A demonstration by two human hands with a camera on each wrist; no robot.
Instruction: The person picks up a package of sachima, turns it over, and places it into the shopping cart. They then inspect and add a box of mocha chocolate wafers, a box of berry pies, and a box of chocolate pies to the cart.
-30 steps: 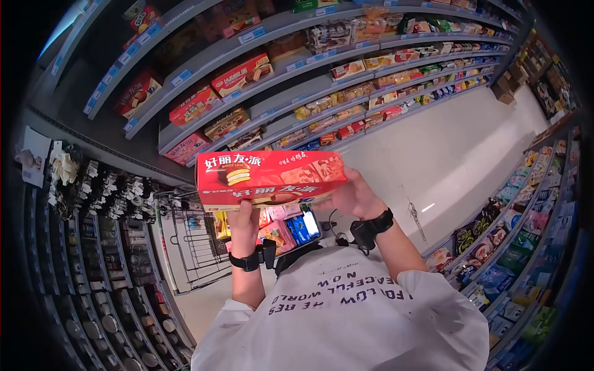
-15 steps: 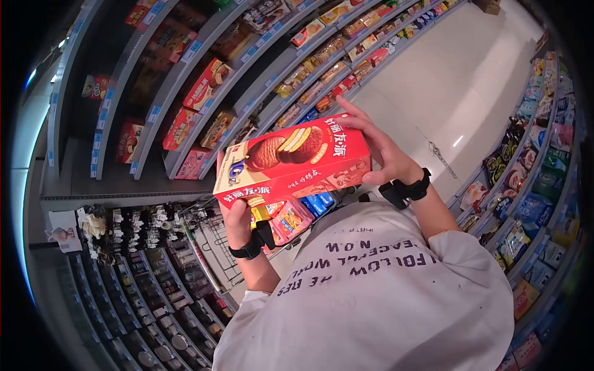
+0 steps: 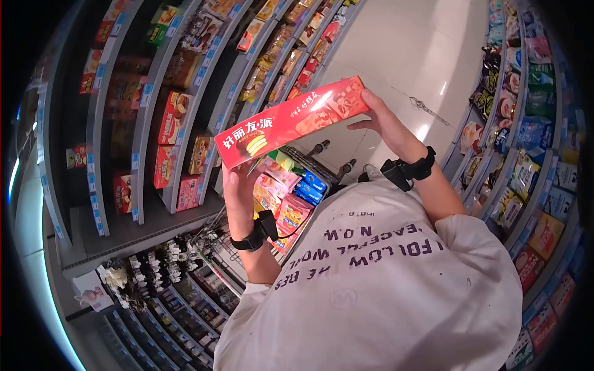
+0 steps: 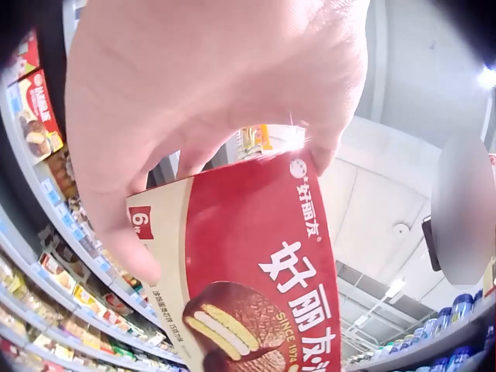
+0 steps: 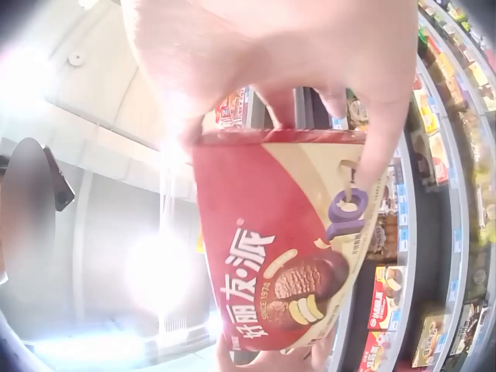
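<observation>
since a second ago the long red cardboard box of chocolate pies is turning over between the two hands and rising, so its narrow red side is now facing the head camera instead of its broad pictured face, and the view is tilting further along the aisle.

the grey metal store shelves packed with boxed snacks are running up the left of the aisle, and more packets are filling the racks on the right. the wire shopping trolley is standing just below the box, already holding colourful snack packets.

the box is being held in the air above the trolley, tilted, well clear of the shelves. the left hand is gripping its lower end, fingers curled round the edge as the left wrist view shows. the right hand is pinching the far upper end, thumb and fingers curled over the flap.

as a judgement: the box is off the shelf and under inspection; it is not yet lying in the trolley or back on a shelf.
</observation>
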